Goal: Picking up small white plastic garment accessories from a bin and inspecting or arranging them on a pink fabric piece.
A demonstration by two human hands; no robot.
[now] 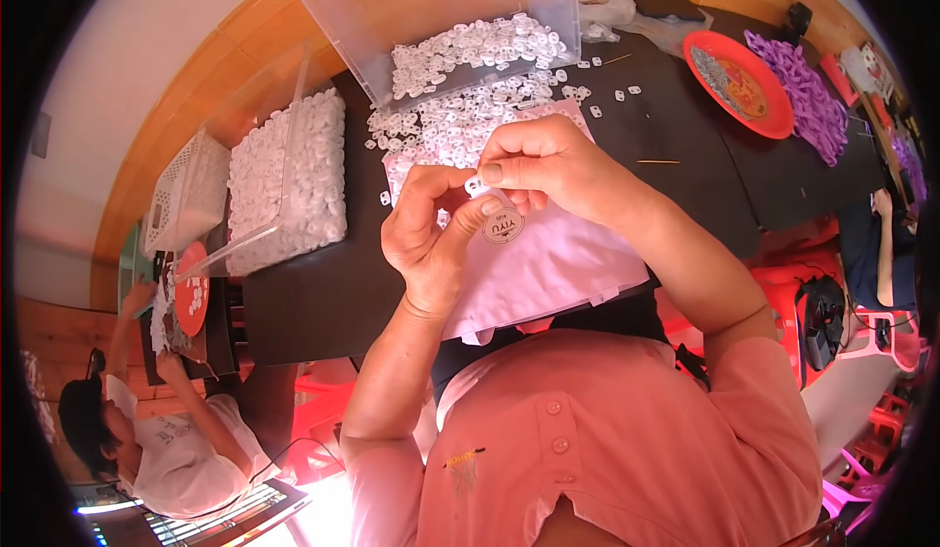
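Between my two hands, over the table, is a small white plastic piece (pixel 475 185) with dark holes. The thumb and fingers of my left hand (pixel 428 222) pinch it from the left. My right hand (pixel 553 163) is closed at its upper edge, thumb against forefinger; whatever lies between those fingertips is too small to make out. A round pale label (pixel 503 225) with dark print shows just below the fingers; I cannot tell whether it hangs or lies flat. Beneath my hands a pink cloth (pixel 563 258) spreads over the table's near edge.
White pieces spill from a tipped clear bin (pixel 343 23) onto the dark table (pixel 700 180). Left stand a clear box of white pieces (pixel 294 180) and a white basket (pixel 186 194). Right are a red plate (pixel 774 106), purple strips (pixel 808 96) and a thin gold stick (pixel 658 162). Another person (pixel 176 439) works at left.
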